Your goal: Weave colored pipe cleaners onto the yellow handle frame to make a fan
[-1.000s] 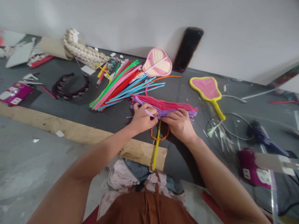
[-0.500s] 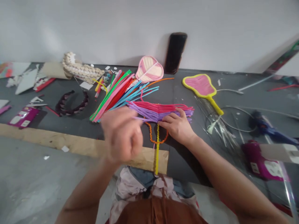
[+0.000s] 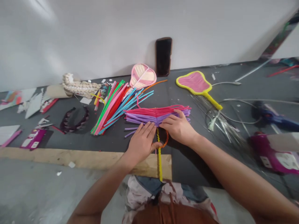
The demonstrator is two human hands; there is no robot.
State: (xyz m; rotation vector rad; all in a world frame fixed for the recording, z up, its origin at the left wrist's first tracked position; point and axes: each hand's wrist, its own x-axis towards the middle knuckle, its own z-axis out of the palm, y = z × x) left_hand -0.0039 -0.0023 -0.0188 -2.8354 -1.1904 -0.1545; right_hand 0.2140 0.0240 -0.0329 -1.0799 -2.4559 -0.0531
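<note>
A row of red and purple pipe cleaners [image 3: 140, 116] lies across a yellow twisted stem [image 3: 159, 165] on the dark table. My left hand [image 3: 143, 140] rests flat with its fingers stretched over the lower left edge of the purple ones, its thumb across the stem. On the right side, my right hand [image 3: 179, 127] lies with fingers spread over the purple pipe cleaners, pressing near the middle. Part of an orange twisted loop [image 3: 166, 140] shows between the hands; the rest is hidden under my left hand. Two purple ends stick out loose at the left.
A bundle of colored pipe cleaners [image 3: 112, 109] lies left of the work. Behind are a pink-striped shape [image 3: 143, 76], a phone [image 3: 163, 56] leaning on the wall and a yellow-edged pink wand [image 3: 195, 82]. A dark braided headband [image 3: 74, 121] and a blue glue gun [image 3: 275, 116] lie farther out.
My left hand has come down from a blurred, raised position onto the purple pipe cleaners. My right hand stays on their right side. The view has tilted slightly.
</note>
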